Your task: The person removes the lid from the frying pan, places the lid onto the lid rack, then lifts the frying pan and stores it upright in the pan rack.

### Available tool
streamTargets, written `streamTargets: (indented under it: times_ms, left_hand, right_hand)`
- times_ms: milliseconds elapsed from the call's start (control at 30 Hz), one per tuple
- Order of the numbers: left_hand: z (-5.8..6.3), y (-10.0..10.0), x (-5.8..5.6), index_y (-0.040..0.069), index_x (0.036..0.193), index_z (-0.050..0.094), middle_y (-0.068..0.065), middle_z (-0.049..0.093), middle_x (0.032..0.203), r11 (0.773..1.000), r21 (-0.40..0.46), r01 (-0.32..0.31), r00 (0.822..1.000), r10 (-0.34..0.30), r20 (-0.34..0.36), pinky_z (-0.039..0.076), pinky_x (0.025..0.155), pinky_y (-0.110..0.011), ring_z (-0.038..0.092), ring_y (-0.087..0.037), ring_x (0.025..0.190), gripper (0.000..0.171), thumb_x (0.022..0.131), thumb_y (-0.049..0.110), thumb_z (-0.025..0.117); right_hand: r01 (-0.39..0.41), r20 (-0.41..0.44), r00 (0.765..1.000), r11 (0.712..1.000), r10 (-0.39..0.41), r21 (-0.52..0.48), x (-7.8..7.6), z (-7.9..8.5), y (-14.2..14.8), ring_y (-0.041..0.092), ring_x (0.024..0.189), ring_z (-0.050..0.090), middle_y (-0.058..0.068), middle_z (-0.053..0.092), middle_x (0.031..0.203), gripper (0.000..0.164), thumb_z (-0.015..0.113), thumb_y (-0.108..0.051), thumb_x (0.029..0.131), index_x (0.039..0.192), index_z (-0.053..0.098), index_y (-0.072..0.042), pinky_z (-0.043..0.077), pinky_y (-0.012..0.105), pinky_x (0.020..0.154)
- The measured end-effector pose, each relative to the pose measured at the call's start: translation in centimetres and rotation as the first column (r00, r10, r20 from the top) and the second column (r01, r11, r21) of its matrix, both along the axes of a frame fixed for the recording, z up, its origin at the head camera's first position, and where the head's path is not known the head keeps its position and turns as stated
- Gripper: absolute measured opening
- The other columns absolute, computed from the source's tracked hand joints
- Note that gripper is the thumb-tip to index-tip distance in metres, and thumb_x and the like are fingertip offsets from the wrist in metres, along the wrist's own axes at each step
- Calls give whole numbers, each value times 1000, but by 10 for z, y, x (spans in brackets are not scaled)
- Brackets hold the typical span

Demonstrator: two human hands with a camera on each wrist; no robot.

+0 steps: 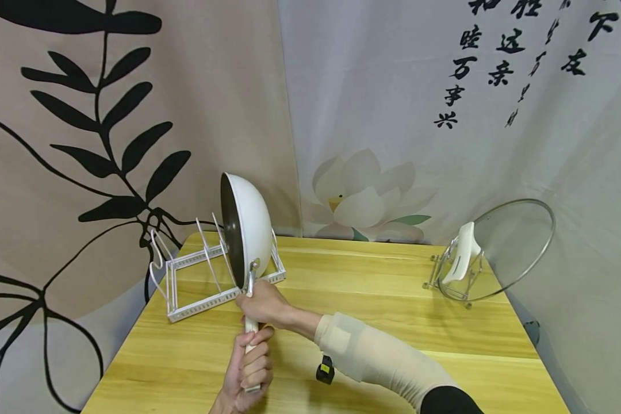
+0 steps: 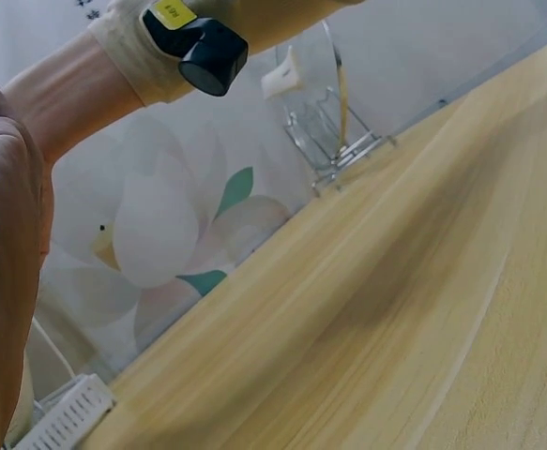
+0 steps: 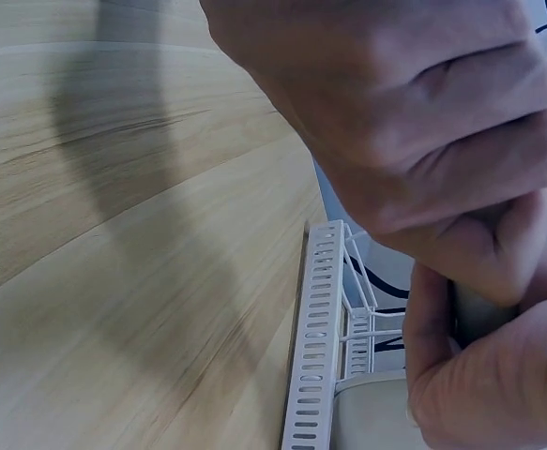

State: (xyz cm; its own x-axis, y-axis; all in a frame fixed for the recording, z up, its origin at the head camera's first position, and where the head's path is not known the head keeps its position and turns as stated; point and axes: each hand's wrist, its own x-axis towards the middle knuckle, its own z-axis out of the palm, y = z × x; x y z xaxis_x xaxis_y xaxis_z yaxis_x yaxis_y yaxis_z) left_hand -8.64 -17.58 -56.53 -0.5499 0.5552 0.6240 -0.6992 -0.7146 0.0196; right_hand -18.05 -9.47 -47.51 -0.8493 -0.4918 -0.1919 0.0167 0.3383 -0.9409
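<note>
A wok [image 1: 256, 221], white outside and dark inside, stands on its edge in a white rack [image 1: 202, 309], its opening facing left. Its white handle [image 1: 250, 325] points toward the near edge of the table. My right hand [image 1: 263, 302] grips the handle close to the wok. Lower down, my left hand [image 1: 249, 365] has its fingers curled round the handle near its end. In the right wrist view both fists sit close together on the handle, with part of the wok [image 3: 374, 412] beside the rack.
At the table's right rear, a clear lid [image 1: 517, 247] with a metal rim and white handle [image 1: 464, 253] leans in a small wire stand [image 1: 468, 287]. A printed curtain [image 1: 372, 115] hangs behind the wooden table [image 1: 372, 276]. A black camera [image 1: 325, 370] is strapped under my right wrist.
</note>
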Motion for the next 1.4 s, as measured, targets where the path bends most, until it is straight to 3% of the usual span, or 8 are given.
streamTargets:
  times_ms: [767,900,1033,1233,1333,1400]
  left_hand:
    - [-12,-4,-2,21,104,37,13,33,68,998,-46,-32,999,31,-11,24,43,-10,30,2,49,17,119,27,41]
    - [-13,-5,-1,20,105,38,14,33,69,997,-63,-52,999,51,-14,24,43,-10,31,3,49,16,119,27,42]
    - [-13,-6,0,19,106,40,13,31,70,988,-114,-101,995,99,-19,23,45,-9,31,4,51,16,119,29,42]
    - [-10,-8,4,17,110,47,11,26,75,957,-228,-179,984,179,-22,23,53,-10,29,2,57,18,118,32,43]
    - [-8,-10,4,15,117,53,9,25,79,918,-315,-240,970,237,-48,32,61,-11,31,-1,63,22,117,34,42]
    - [-8,-13,4,16,121,55,9,29,83,877,-387,-284,958,277,-75,43,68,-12,36,-2,68,27,118,37,38]
  right_hand:
    - [-23,20,1000,999,24,-41,-4,-10,-2,13,52,63,2,65,62,32,66,-9,101,72,56,-17,49,24,47]
    - [-16,36,999,998,18,-54,-4,-11,-2,13,54,62,0,63,65,29,68,-9,101,75,56,-18,49,23,48]
    - [-22,-1,1000,1000,22,-21,-4,-12,-1,10,56,52,-5,54,66,32,69,-12,99,74,52,-21,44,24,50]
    - [-41,-33,999,999,41,5,-4,-9,4,10,59,43,-8,46,66,36,69,-17,99,72,47,-24,38,27,53]
    - [-53,-38,998,999,53,4,-4,-8,6,11,59,42,-8,45,65,37,68,-18,99,70,46,-24,38,28,54]
    - [-55,-33,998,998,56,7,-4,-8,7,11,58,42,-8,44,64,37,68,-20,99,69,46,-24,37,29,54]
